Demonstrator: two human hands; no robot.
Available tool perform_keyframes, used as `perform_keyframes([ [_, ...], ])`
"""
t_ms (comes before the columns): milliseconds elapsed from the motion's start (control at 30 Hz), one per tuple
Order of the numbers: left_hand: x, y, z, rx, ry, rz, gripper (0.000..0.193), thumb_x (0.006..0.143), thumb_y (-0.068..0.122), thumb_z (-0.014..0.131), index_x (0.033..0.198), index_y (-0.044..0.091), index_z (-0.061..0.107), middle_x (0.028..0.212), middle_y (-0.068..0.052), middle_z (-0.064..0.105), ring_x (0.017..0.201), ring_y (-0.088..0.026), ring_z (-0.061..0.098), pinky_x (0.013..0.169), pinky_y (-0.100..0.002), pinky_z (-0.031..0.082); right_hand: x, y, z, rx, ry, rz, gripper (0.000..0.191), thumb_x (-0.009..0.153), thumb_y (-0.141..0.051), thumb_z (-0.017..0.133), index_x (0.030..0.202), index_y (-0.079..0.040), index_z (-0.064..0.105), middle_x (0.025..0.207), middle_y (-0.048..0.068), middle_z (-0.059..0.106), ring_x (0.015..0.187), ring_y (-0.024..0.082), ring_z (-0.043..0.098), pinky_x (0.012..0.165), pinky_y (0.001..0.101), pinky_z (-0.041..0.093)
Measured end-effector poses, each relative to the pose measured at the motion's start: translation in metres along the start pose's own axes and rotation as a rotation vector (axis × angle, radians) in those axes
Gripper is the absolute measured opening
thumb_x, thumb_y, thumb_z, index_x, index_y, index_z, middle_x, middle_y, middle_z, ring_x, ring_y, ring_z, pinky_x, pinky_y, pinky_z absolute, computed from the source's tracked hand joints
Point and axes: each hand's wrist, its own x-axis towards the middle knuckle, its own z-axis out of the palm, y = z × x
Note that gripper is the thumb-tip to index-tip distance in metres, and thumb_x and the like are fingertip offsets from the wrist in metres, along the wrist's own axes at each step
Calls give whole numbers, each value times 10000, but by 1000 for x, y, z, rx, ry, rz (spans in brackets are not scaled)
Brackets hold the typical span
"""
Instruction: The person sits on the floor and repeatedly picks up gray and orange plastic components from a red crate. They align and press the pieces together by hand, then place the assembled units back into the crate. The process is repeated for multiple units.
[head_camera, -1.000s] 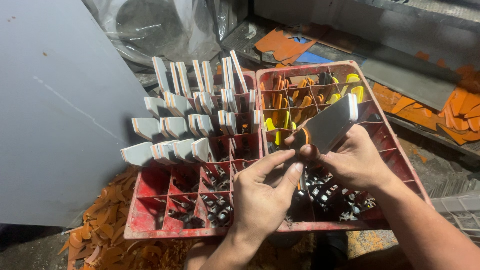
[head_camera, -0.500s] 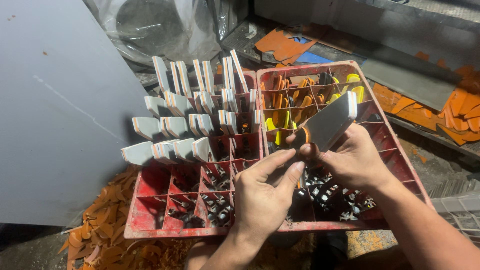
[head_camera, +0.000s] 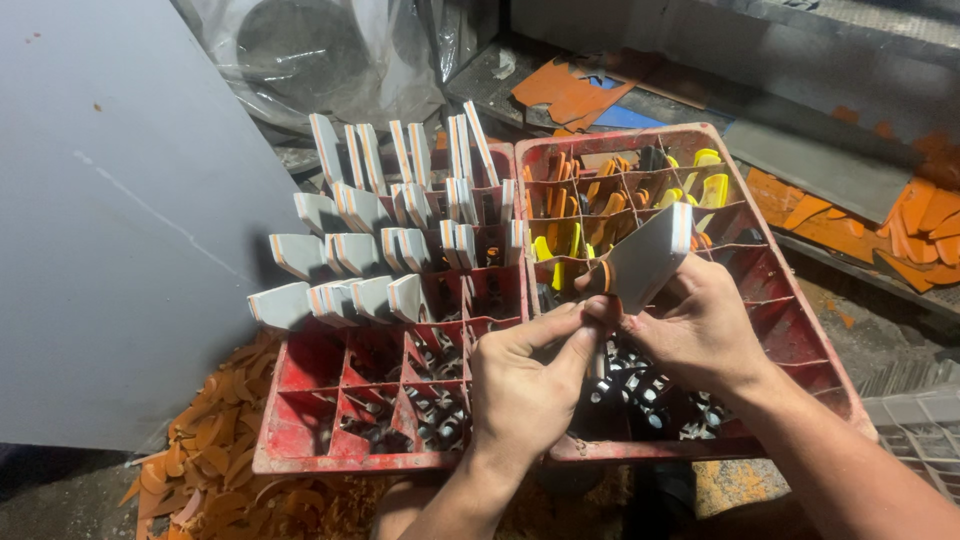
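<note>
Hands meet over two red crates in the head view: the right hand (head_camera: 700, 330) grips one white wedge piece (head_camera: 648, 258) with an orange edge, and the left hand (head_camera: 525, 385) pinches its lower tip. The left crate (head_camera: 300, 455) holds about twenty such pieces; the right crate (head_camera: 800, 330) has orange and yellow parts at 12 o'clock. Orange scraps (head_camera: 200, 450) lie at 8 o'clock, a grey board (head_camera: 110, 220) at 9.

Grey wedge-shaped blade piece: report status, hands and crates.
Right hand grips grey wedge-shaped blade piece. Left hand pinches its lower end. Both over red plastic divided crate. Nothing blocking.
</note>
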Motion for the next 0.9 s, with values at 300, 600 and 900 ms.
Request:
perform_keyframes([
  [300,2,-13,0,-553,-278,-87,358,877,78,756,1137,-18,528,983,-30,670,891,-80,689,807,-249,607,0,-3,-28,334,-70,-26,436,915,-191,789,1268,6,625,1152,170,762,1068,263,764,843,388,650],
  [600,-8,-13,7,-545,-327,-32,239,969,118,721,1111,-73,698,951,-73,767,826,-93,687,738,-217,551,2,-15,-14,485,-67,176,517,882,-170,739,1326,38,574,1190,229,744,1065,349,753,914,503,648],
  [900,-8,-11,4,-632,-426,-10,277,978,100,708,1204,-60,698,1004,-69,740,870,-96,679,803,-240,569,-4,-13,-14,308,1,172,402,912,-114,715,1254,70,613,1060,231,766,975,322,781,860,491,675],
])
